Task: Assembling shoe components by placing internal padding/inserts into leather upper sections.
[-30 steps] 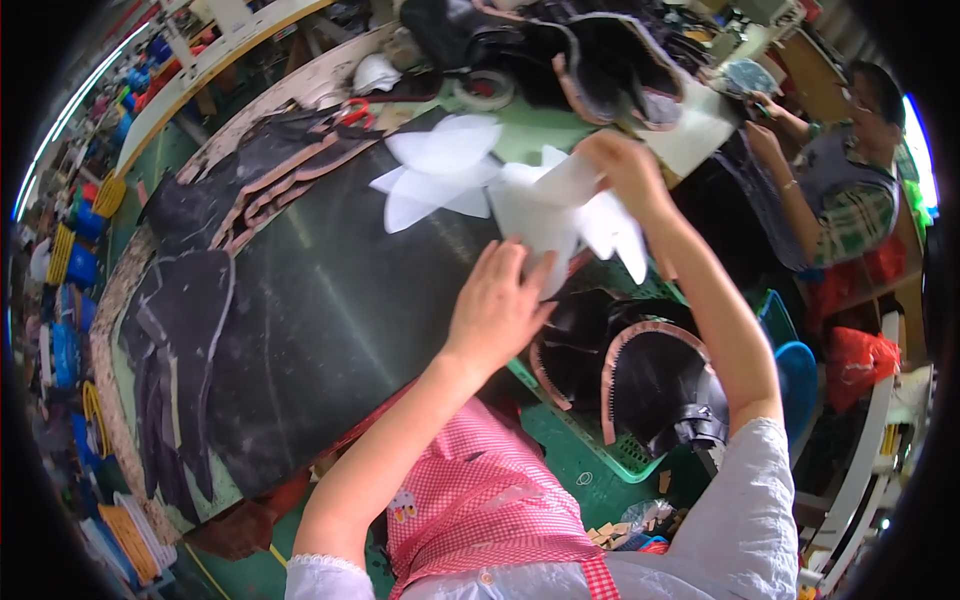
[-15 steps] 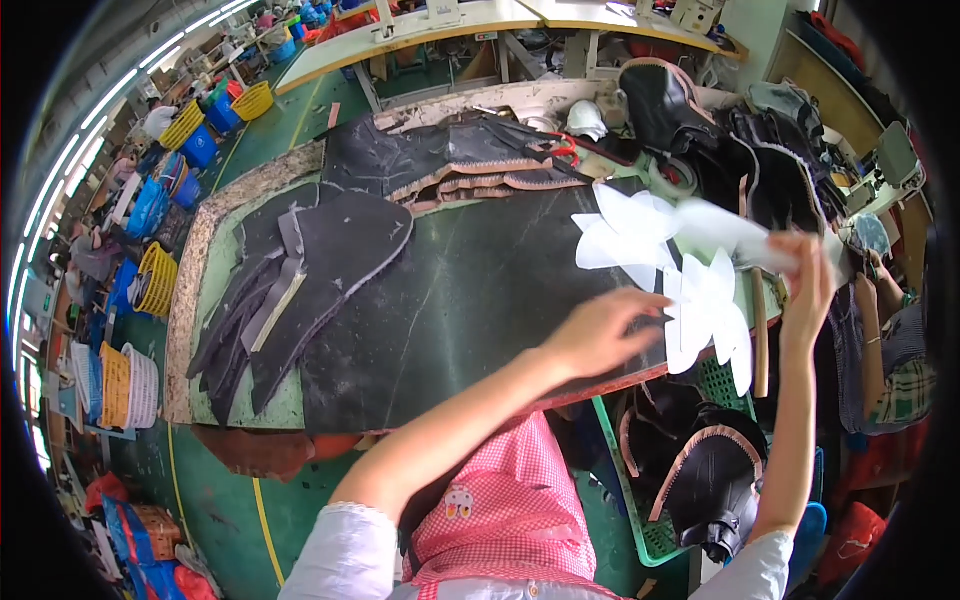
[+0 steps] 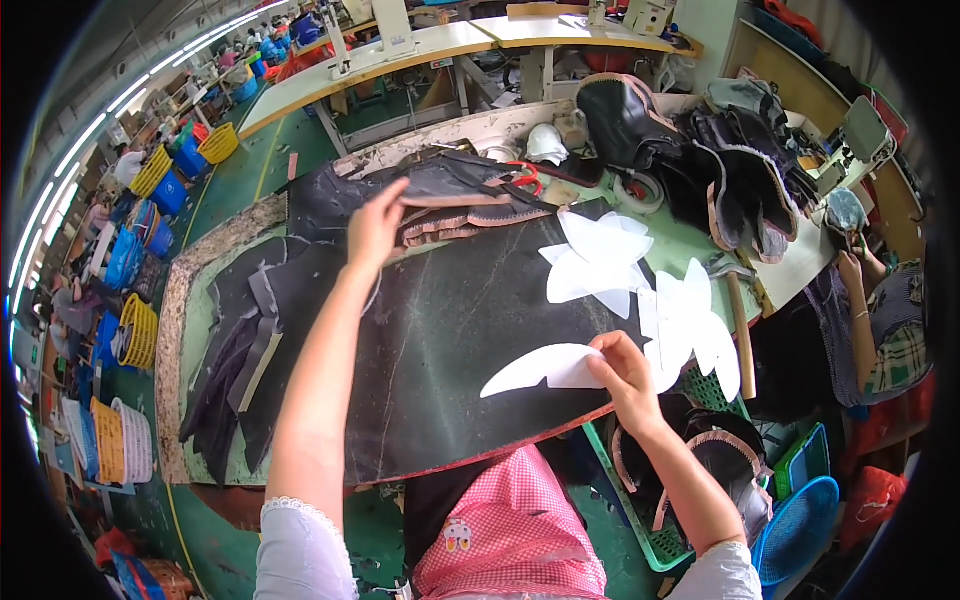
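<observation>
My right hand (image 3: 628, 382) pinches a white curved template (image 3: 540, 370) with a notched lower edge, holding it over the dark cutting surface (image 3: 440, 330). At the far left of that surface my left hand (image 3: 374, 232) reaches the stack of black leather pieces (image 3: 450, 185). Its fingers meet the light, toothed edge of the top piece and appear closed on it, though the fingertips are partly hidden. More white templates (image 3: 597, 258) lie fanned out at the right, with another group (image 3: 690, 325) nearer the table's edge. Dark cut pieces (image 3: 250, 330) lie left of my left forearm.
Red-handled scissors (image 3: 526, 180), a tape roll (image 3: 640, 190) and black boot uppers (image 3: 620, 120) sit at the back. A hammer (image 3: 741, 335) lies at the right edge. Below stands a green basket (image 3: 640, 520) holding black uppers. Another person (image 3: 880, 320) sits at right.
My right hand has come down and left, bringing the white template over the dark surface. My left hand has left the white templates and moved far left to the black leather stack.
</observation>
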`<control>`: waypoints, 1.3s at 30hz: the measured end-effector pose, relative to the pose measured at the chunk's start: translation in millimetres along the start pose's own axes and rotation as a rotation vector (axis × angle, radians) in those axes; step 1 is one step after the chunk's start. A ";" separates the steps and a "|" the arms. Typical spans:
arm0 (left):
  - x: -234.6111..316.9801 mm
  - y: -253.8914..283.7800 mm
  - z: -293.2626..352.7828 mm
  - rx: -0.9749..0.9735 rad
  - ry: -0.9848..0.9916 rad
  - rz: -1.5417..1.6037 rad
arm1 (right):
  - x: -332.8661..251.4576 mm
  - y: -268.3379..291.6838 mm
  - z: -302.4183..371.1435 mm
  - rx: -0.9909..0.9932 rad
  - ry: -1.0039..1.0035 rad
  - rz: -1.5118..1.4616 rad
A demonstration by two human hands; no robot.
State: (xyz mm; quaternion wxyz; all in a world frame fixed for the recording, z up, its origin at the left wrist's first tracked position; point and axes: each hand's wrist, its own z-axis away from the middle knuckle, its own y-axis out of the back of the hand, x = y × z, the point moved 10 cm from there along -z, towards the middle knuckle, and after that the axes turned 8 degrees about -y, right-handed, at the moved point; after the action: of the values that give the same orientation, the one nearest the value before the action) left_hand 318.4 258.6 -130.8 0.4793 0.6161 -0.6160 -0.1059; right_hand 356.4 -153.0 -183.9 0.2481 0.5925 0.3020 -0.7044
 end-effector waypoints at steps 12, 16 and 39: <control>213.7 19.8 131.8 -0.243 -0.759 -0.140 | 23.2 46.0 -4.1 0.186 0.070 -0.613; 212.7 -4.0 198.4 -0.410 -0.660 -0.085 | 6.4 34.1 5.8 0.270 -0.008 -0.512; 172.1 85.3 255.2 -0.220 -0.115 0.416 | 21.8 14.7 18.5 0.019 -0.272 -0.343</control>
State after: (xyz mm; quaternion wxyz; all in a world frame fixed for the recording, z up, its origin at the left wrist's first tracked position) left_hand 116.0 11.6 -122.3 0.5191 0.4133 -0.7406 -0.1061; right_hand 350.3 -176.4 -205.2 0.1577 0.4343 0.3554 -0.8125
